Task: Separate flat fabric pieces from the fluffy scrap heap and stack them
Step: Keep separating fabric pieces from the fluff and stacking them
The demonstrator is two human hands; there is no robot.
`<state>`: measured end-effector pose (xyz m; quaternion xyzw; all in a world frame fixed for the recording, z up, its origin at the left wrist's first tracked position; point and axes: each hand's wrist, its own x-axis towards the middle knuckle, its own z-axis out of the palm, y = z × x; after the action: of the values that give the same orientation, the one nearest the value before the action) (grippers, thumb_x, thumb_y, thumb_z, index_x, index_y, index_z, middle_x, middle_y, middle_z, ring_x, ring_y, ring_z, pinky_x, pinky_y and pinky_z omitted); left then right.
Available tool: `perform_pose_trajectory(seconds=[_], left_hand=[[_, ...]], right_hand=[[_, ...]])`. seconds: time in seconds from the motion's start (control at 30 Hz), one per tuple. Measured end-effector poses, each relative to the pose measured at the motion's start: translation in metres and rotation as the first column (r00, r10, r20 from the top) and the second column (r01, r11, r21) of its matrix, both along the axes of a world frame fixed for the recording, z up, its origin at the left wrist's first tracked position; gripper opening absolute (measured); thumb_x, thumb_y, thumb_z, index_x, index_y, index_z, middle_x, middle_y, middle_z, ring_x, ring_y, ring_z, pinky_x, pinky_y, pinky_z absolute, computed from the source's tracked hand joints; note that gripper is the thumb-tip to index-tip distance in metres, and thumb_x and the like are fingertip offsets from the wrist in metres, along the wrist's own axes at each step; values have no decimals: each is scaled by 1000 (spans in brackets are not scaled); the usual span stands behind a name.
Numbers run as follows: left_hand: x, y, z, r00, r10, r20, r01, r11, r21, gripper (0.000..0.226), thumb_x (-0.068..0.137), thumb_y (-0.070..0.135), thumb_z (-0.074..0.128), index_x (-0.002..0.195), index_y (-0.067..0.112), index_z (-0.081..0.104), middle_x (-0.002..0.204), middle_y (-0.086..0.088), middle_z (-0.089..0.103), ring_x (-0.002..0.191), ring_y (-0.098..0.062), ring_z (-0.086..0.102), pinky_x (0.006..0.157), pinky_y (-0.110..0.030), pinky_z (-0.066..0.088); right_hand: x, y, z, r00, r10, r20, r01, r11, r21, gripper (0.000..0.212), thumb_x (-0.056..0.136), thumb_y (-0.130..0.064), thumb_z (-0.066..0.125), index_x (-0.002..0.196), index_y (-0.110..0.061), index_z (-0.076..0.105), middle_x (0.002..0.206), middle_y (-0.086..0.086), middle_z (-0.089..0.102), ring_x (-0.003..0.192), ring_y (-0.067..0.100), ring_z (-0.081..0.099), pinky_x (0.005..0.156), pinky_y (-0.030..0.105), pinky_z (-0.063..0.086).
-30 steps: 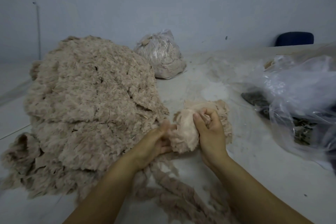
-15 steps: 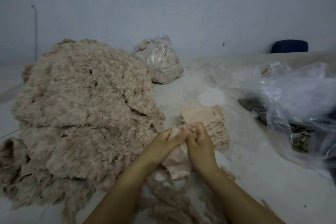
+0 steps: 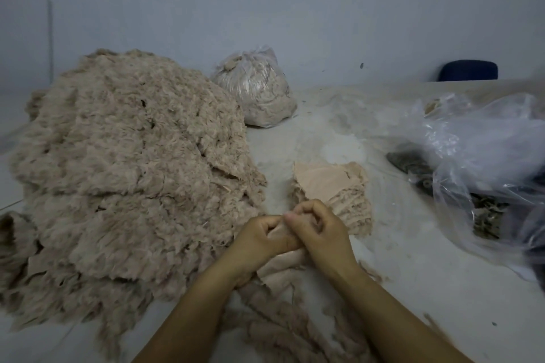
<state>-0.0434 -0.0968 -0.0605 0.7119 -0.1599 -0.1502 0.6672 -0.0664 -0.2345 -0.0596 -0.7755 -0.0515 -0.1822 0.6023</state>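
The fluffy heap runs off the left edge. Both hands cover most of the pinched fabric piece, and the clear bag blurs its dark contents.

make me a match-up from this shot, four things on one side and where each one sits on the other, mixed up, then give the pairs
Things:
1. fluffy scrap heap
2. stack of flat fabric pieces
3. tied bag of scraps
4. blue chair back

Places:
A. far right, against the wall
B. left of the hands, filling that side of the floor
C. at the back, just right of the heap's top
D. just beyond the right hand

Pairs: 1-B, 2-D, 3-C, 4-A
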Motion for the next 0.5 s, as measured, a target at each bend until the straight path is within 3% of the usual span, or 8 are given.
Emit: perform_pose_trajectory(seconds=[0.07,0.17,0.37,0.5], left_hand=[[-3,-1,1,999,-44,24,43,998,40,15,83,24,70,70,17,69,62,4,64,58,-7,58,54,-21,45],[-4,-1,5,996,-87,23,88,996,-34,19,81,27,67,83,9,72,75,-7,70,68,-15,65,61,-26,50],[1,4,1,995,-100,-22,95,981,-170,19,73,24,68,80,8,73,75,-11,70,64,-18,64,59,-26,51],[1,7,1,997,-66,-47,52,964,-262,13,72,21,64,71,11,73,71,-8,69,63,-17,63,58,-25,52]], right_hand=[[0,1,-1,998,-23,58,25,999,-45,20,88,-19,66,68,-17,61,63,-9,58,62,2,52,60,14,40],[0,3,-2,990,-99,102,101,995,-12,30,88,-14,65,63,-24,52,56,-14,52,55,2,46,54,13,34],[-1,14,-5,992,-122,24,112,961,253,33,93,-17,59,62,-15,48,48,-11,41,47,2,36,48,16,33],[3,10,-3,986,-119,-118,163,844,512,32,97,-20,53,67,-13,43,42,-6,48,35,6,42,36,22,36]])
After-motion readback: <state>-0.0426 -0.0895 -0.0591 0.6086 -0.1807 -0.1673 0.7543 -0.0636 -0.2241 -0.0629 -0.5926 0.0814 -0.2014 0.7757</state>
